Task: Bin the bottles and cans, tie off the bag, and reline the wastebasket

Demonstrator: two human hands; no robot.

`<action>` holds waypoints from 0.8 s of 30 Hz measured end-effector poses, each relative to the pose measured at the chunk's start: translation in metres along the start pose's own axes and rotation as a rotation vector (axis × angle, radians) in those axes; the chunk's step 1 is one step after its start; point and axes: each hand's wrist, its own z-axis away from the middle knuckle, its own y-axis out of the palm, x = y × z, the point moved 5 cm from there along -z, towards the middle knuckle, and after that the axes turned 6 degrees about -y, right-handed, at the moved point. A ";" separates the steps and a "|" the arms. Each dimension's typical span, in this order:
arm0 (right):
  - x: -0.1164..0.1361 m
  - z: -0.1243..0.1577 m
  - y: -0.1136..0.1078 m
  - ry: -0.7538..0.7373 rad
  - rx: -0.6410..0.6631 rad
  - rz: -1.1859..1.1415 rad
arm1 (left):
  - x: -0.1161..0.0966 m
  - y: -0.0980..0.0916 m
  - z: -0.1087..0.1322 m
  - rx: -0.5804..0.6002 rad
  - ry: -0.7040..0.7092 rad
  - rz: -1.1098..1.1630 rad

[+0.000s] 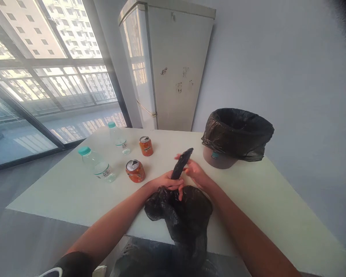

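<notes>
A black plastic bag (190, 209) hangs over the table's near edge, its lower part loose and crumpled. Its upper end is gathered into a narrow twist that points up and away from me. My left hand (167, 180) is closed around this neck, some fingers showing in front of it. On the other side, my right hand (197, 174) has the twisted end between its thumb and fingers, with a fingertip showing past the left side. Part of the right fingers is hidden behind the twist.
On the white table (60, 196), left of my hands, stand two orange cans (135, 173) and two clear bottles (99, 165) with teal caps. A bin (219, 158) lined with a black bag (236, 134) stands at the back right. Behind are a fridge (178, 50) and windows.
</notes>
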 end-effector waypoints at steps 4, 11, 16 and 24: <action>-0.008 0.004 0.026 0.078 0.085 -0.094 | 0.001 0.008 0.004 0.090 -0.087 -0.020; 0.021 -0.001 -0.009 -0.139 -0.277 -0.480 | 0.008 0.022 0.014 0.357 -0.317 -0.136; 0.011 0.005 0.018 0.035 -0.016 -0.410 | -0.001 0.012 0.008 0.202 -0.146 -0.093; 0.024 0.002 0.000 -0.074 -0.180 -0.259 | 0.002 0.021 0.013 0.275 -0.239 -0.018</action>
